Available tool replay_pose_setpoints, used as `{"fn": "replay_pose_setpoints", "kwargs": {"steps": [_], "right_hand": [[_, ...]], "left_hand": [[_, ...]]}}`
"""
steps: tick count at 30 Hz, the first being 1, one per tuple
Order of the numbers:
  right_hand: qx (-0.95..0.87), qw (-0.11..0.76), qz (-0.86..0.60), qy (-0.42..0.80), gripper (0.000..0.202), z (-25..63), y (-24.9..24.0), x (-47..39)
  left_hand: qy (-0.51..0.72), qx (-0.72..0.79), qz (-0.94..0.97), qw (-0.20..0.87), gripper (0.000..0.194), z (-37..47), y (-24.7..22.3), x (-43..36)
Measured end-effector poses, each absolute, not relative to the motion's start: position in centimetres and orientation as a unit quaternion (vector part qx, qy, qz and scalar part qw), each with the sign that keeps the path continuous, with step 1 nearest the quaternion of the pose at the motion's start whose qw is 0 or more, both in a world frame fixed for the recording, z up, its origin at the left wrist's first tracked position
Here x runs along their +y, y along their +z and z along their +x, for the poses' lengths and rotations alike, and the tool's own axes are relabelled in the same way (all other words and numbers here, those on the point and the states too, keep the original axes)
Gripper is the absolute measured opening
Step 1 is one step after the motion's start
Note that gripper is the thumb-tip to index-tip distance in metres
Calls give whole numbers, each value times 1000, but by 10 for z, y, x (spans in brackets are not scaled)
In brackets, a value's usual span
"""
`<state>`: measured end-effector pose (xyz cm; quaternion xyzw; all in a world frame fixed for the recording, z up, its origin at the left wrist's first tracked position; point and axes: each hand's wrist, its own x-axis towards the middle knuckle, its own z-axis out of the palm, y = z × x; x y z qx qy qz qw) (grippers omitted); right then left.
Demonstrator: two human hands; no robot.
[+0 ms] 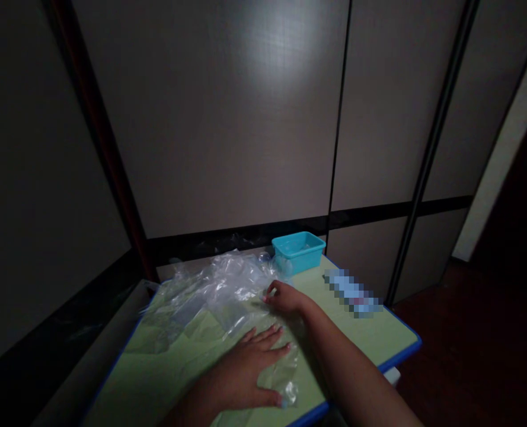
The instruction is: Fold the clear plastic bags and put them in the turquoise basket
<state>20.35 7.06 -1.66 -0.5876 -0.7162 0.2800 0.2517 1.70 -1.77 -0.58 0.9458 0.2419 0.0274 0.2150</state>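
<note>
Bag (291, 388) lies on the table (379, 338) beneath the left hand (249, 370), fingers spread wide; pressing evenly should limit sliding. Right hand (287, 298) is curled, fingertips close together, at the pile (236, 276); cannot tell whether it holds anything. Tub (306, 262) stands beyond.

- Pixelation blurred the pale-blue item (353, 293).
- Clear plastic bags (232, 279) partly covered the turquoise basket (307, 261).
- The bottom edge cut off both forearms (347, 350).
- Anything the right hand (286, 298) pinched was too small to tell.
</note>
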Motion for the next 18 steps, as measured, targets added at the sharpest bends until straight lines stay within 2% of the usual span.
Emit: {"fn": "replay_pose_setpoints", "kwargs": {"steps": [3, 6, 12, 18], "right_hand": [[-727, 224, -558, 330, 42, 209, -14, 69], [-738, 205, -550, 334, 31, 210, -12, 68], [-762, 176, -572, 248, 9, 207, -11, 69], [-769, 146, -603, 156, 6, 209, -13, 68]], "left_hand": [[28, 211, 941, 263, 64, 13, -3, -15], [41, 214, 933, 288, 62, 12, -5, -14], [131, 305, 923, 195, 63, 8, -15, -10], [55, 342, 925, 157, 66, 5, -25, -8]]}}
